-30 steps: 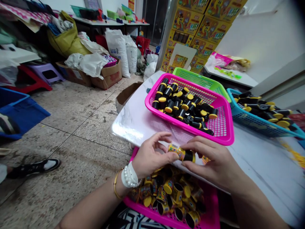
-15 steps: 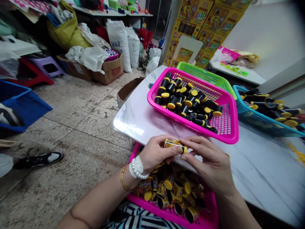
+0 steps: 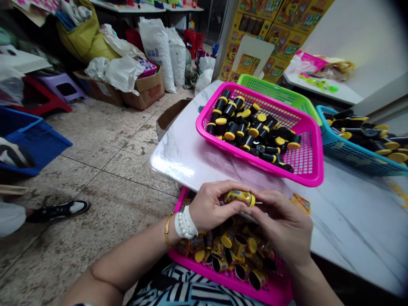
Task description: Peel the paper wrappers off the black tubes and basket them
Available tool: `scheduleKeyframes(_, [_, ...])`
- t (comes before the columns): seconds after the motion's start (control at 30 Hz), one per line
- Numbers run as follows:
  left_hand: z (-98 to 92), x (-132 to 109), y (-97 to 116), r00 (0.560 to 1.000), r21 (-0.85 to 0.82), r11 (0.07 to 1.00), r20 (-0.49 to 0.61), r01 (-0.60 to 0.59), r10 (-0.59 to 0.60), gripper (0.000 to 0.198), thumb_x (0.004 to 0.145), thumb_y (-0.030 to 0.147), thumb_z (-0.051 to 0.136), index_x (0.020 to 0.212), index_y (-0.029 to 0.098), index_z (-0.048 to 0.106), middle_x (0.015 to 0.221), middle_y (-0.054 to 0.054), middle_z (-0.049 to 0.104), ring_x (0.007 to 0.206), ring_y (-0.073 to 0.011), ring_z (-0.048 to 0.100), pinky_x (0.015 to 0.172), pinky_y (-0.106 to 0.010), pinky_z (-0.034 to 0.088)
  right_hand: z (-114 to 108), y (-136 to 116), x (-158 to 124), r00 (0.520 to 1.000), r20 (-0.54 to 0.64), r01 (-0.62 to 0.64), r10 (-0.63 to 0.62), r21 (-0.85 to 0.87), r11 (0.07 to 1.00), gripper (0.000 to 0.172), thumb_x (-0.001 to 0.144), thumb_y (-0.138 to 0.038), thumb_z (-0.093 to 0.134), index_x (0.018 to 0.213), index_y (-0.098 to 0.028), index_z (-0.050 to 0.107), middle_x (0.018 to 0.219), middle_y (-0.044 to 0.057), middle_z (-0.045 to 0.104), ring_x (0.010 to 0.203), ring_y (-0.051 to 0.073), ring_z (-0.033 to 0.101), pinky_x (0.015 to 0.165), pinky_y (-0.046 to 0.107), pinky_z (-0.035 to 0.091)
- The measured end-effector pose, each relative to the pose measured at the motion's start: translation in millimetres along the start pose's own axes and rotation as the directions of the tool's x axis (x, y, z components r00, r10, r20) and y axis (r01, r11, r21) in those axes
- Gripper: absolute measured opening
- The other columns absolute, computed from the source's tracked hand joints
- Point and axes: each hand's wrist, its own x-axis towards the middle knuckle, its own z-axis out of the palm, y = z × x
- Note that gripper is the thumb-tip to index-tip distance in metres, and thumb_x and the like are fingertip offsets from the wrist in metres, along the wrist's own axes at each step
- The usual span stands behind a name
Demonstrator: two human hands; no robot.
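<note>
My left hand (image 3: 215, 204) and my right hand (image 3: 280, 223) hold a small canister (image 3: 240, 197) between them, just above my lap. A yellow printed label wraps its body, and a yellow cap shows at its right end. Below my hands, a pink plastic basket (image 3: 204, 272) holds many labelled canisters (image 3: 237, 247) in a loose heap. Beyond them, a magenta mesh basket (image 3: 314, 148) on the marble-patterned table (image 3: 191, 163) holds bare black canisters with yellow caps (image 3: 248, 131). A loose printed label (image 3: 301, 203) lies on the table near my right hand.
A green basket (image 3: 274, 91) sits behind the magenta one, and a blue basket (image 3: 350, 153) of black canisters stands at the right. To the left, a person's sneakered foot (image 3: 57, 210) rests on the tiled floor (image 3: 105, 140). Sacks, cardboard boxes and stools stand farther back.
The canister's black body no longer shows; the yellow label now covers it up to the cap. My hands have drawn closer together, and the view has tilted slightly.
</note>
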Motion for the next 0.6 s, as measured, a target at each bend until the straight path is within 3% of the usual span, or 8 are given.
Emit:
scheduleKeyframes(0.07, [-3.1, 0, -3, 0.996, 0.001, 0.996, 0.033, 0.085, -0.085, 0.036, 0.085, 0.03, 0.077, 0.116, 0.015, 0.068, 0.091, -0.006, 0.074, 0.08, -0.016, 0.068, 0.075, -0.028, 0.053, -2, 0, -1, 0.997, 0.02, 0.069, -0.068, -0.035, 0.997, 0.035, 0.082, -0.011, 0.08, 0.113, -0.026, 0.073, 0.1, 0.004, 0.073, 0.088, 0.019, 0.072, 0.072, 0.029, 0.063])
scheduleKeyframes(0.13, [-7.1, 0, -5, 0.976, -0.063, 0.975, 0.069, 0.212, -0.207, 0.041, 0.087, 0.038, 0.073, 0.118, 0.014, 0.063, 0.078, -0.002, 0.068, 0.064, -0.0132, 0.063, 0.06, -0.025, 0.049, -4, 0, 0, 0.973, 0.081, 0.226, -0.218, -0.096, 0.97, 0.042, 0.081, -0.008, 0.08, 0.118, -0.026, 0.072, 0.107, 0.006, 0.073, 0.094, 0.02, 0.073, 0.078, 0.031, 0.063])
scheduleKeyframes(0.23, [-10.2, -3, -6, 0.967, -0.08, 0.966, 0.084, 0.246, -0.24, 0.029, 0.091, 0.039, 0.067, 0.103, 0.013, 0.065, 0.077, -0.002, 0.067, 0.064, -0.0124, 0.061, 0.06, -0.024, 0.048, -5, -2, 3, 0.909, 0.18, 0.402, -0.375, -0.143, 0.905, 0.048, 0.081, -0.003, 0.078, 0.124, -0.024, 0.071, 0.111, 0.008, 0.073, 0.096, 0.019, 0.074, 0.081, 0.029, 0.063])
scheduleKeyframes(0.3, [-8.2, -5, -3, 0.99, 0.048, 0.99, 0.027, 0.134, -0.135, 0.02, 0.09, 0.033, 0.068, 0.095, 0.013, 0.069, 0.083, -0.005, 0.07, 0.074, -0.0145, 0.063, 0.07, -0.027, 0.05, -1, -1, 3, 0.925, 0.163, 0.363, -0.343, -0.115, 0.925, 0.044, 0.08, -0.005, 0.08, 0.119, -0.023, 0.072, 0.106, 0.007, 0.073, 0.092, 0.018, 0.074, 0.079, 0.029, 0.063])
scheduleKeyframes(0.4, [-1.9, -9, 2, 0.997, 0.262, 0.963, -0.031, -0.064, 0.075, 0.015, 0.092, 0.027, 0.065, 0.095, 0.014, 0.072, 0.087, -0.007, 0.072, 0.081, -0.0171, 0.065, 0.077, -0.03, 0.05, 11, 0, -2, 0.992, 0.061, 0.107, -0.108, 0.027, 0.994, 0.035, 0.078, -0.012, 0.084, 0.109, -0.025, 0.075, 0.094, 0.004, 0.072, 0.081, 0.017, 0.072, 0.069, 0.027, 0.062])
scheduleKeyframes(0.47, [0.8, -10, 3, 0.99, 0.308, 0.943, -0.019, -0.129, 0.142, 0.015, 0.093, 0.027, 0.064, 0.095, 0.014, 0.072, 0.087, -0.007, 0.072, 0.083, -0.0177, 0.066, 0.078, -0.031, 0.05, 17, -1, -7, 0.999, 0.02, -0.032, 0.029, 0.163, 0.986, 0.031, 0.08, -0.015, 0.083, 0.107, -0.026, 0.075, 0.09, 0.002, 0.071, 0.077, 0.016, 0.071, 0.063, 0.026, 0.062])
scheduleKeyframes(0.53, [0.4, -11, 4, 0.995, 0.274, 0.958, -0.032, -0.086, 0.099, 0.023, 0.09, 0.032, 0.068, 0.106, 0.015, 0.07, 0.089, -0.007, 0.071, 0.081, -0.0174, 0.066, 0.076, -0.03, 0.05, 18, -2, -11, 0.998, -0.011, -0.054, 0.058, 0.221, 0.974, 0.03, 0.081, -0.014, 0.081, 0.108, -0.027, 0.074, 0.093, 0.003, 0.07, 0.08, 0.016, 0.071, 0.065, 0.027, 0.062])
scheduleKeyframes(0.6, [-2.4, -12, 3, 0.997, 0.16, 0.985, -0.054, 0.06, -0.052, 0.037, 0.09, 0.039, 0.07, 0.119, 0.016, 0.064, 0.082, -0.003, 0.067, 0.067, -0.0139, 0.061, 0.063, -0.026, 0.049, 16, -3, -13, 0.999, -0.031, 0.017, -0.012, 0.154, 0.988, 0.034, 0.079, -0.012, 0.082, 0.109, -0.027, 0.074, 0.099, 0.004, 0.071, 0.088, 0.018, 0.072, 0.071, 0.029, 0.063])
